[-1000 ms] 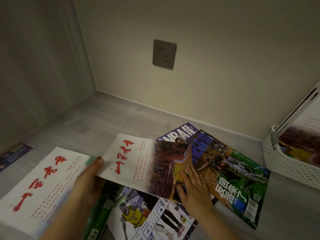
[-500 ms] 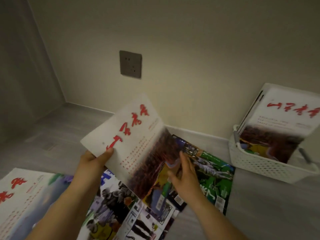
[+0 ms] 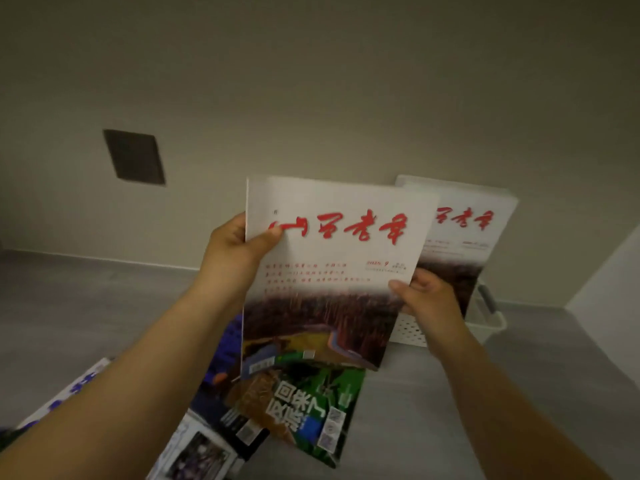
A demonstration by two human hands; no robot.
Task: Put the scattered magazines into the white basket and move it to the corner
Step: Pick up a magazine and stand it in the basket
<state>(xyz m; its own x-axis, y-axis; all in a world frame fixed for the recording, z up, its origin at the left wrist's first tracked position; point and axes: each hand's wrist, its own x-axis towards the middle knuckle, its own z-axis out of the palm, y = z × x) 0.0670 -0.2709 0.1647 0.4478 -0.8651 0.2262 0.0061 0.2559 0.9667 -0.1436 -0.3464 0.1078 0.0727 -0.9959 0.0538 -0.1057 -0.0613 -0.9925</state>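
I hold a white magazine with red brush characters [image 3: 332, 271] upright in the air, facing me. My left hand [image 3: 239, 251] grips its upper left edge, and my right hand [image 3: 427, 299] grips its right edge. Behind it, the white perforated basket [image 3: 410, 329] stands on the floor against the wall, mostly hidden. A matching white magazine [image 3: 467, 233] stands upright inside the basket. Below the held one, a green magazine [image 3: 311, 407] and several other magazines [image 3: 225, 358] lie overlapped on the grey floor.
A dark wall socket [image 3: 135, 157] sits on the beige wall at the left. Another magazine [image 3: 69, 393] lies at the lower left beside my left arm. A pale wall or panel [image 3: 609, 278] rises at the right, forming a corner past the basket.
Both hands lifted the white magazine off the pile, turned it upright and carried it right, in front of the basket. My view swung right as well.
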